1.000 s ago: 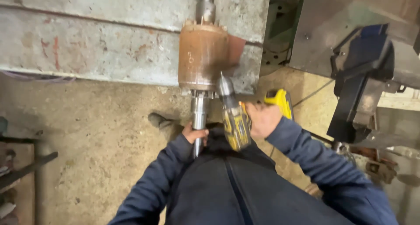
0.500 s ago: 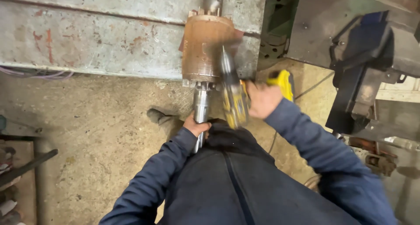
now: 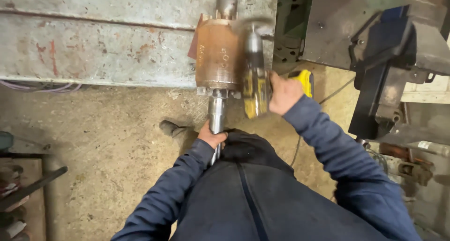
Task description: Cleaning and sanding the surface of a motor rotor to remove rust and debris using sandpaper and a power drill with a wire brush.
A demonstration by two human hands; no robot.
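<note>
Rusty rotor on steel shaft, yellow grinder alongside

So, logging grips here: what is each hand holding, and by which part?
Right hand grips the yellow power tool by its body; left hand grips the steel shaft below the rusty rotor.

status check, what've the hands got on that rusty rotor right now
Left hand gripping the steel shaft below the rusty rotor. Right hand holding a yellow power tool, nose up beside the rotor, blurred. Blue bench vise stands off right, nothing blocking.
</note>
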